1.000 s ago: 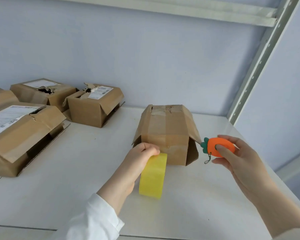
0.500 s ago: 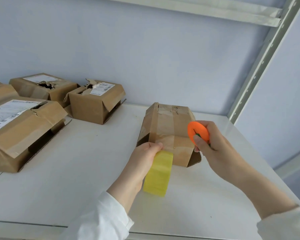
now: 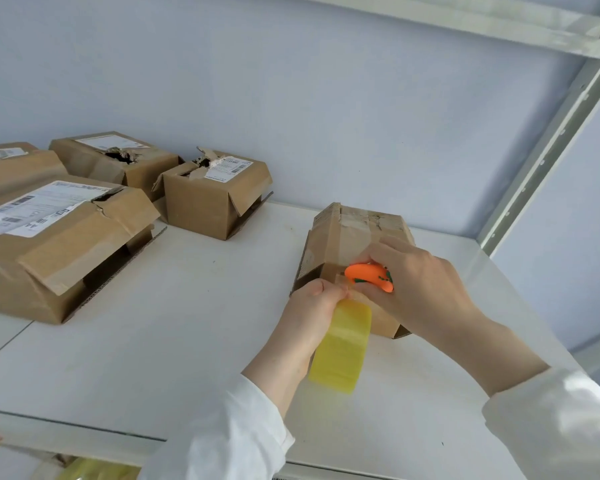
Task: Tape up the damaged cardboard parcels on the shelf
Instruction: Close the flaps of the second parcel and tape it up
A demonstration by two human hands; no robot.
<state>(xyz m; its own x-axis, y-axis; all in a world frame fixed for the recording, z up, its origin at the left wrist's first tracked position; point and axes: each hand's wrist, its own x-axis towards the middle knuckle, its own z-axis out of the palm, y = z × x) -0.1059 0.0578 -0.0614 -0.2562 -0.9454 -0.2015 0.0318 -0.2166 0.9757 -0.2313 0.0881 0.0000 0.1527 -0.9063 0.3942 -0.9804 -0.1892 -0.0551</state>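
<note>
A small brown cardboard parcel (image 3: 347, 237) stands on the white shelf (image 3: 187, 341), with clear tape running over its top and down its front. My left hand (image 3: 309, 313) grips a yellow tape roll (image 3: 342, 348) just in front of the parcel. My right hand (image 3: 416, 282) holds an orange carrot-shaped cutter (image 3: 369, 276) against the parcel's front face, right above the roll. The cutter's tip sits close to my left fingertips. The blade itself is hidden.
Several torn cardboard parcels sit to the left: a large one (image 3: 49, 244) near the front, one (image 3: 215, 195) with a ripped top behind it, another (image 3: 115, 161) by the wall. A metal shelf upright (image 3: 548, 143) rises at the right.
My right hand has brought the orange cutter leftward and down to the parcel's front, above the tape roll. My left hand kept the roll at the parcel.
</note>
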